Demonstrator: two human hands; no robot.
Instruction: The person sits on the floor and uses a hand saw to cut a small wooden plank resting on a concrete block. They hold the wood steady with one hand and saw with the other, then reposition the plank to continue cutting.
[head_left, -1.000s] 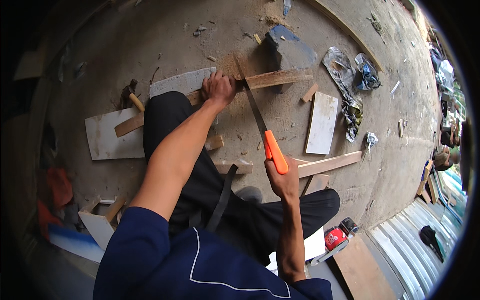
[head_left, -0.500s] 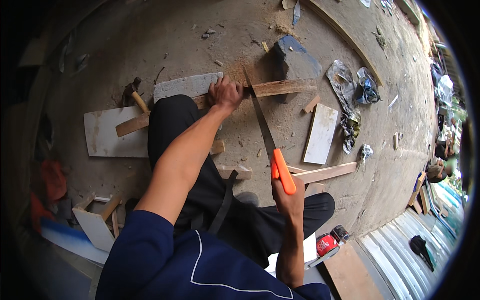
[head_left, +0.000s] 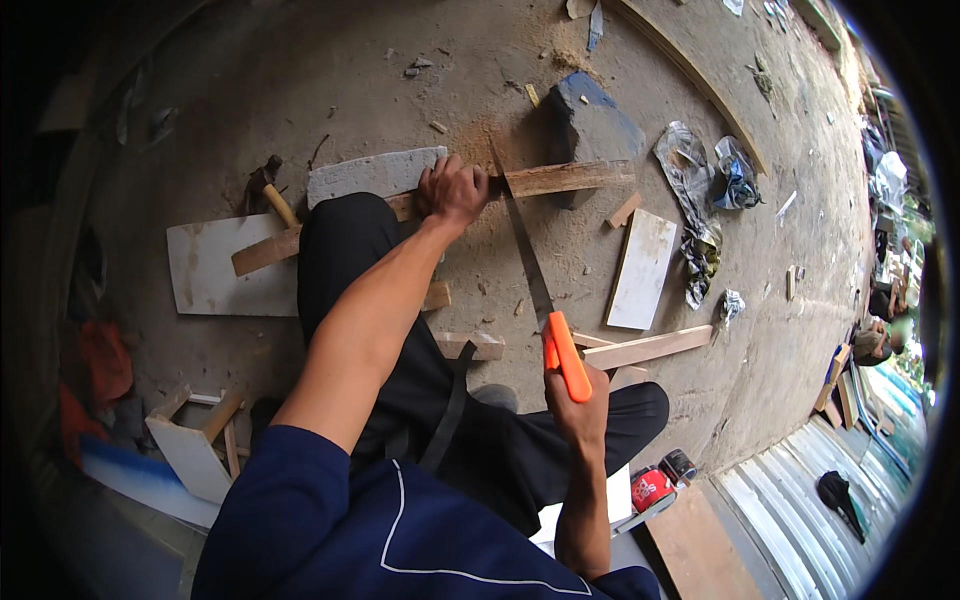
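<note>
A long wooden plank point(head_left: 568, 177) lies crosswise, its right part resting on a grey block point(head_left: 598, 132) with a dark blue top. My left hand point(head_left: 455, 190) is closed over the plank, just left of the saw blade. The plank's left end shows beyond my knee. In my right hand point(head_left: 580, 402) is the orange handle of a hand saw point(head_left: 526, 245). Its dark blade crosses the plank in a cut, with the tip pointing away from me. Reddish sawdust lies around the blade tip.
A hammer point(head_left: 276, 196) and a white board point(head_left: 232, 275) lie at left, beside a pale concrete slab point(head_left: 368, 172). To the right are another white board point(head_left: 643, 268), crumpled plastic point(head_left: 690, 200) and a wood strip point(head_left: 650, 347). A red can point(head_left: 652, 488) stands near my right forearm.
My right hand has drawn the saw slightly back toward me, the blade still in the plank. My left hand stays in place on the wood.
</note>
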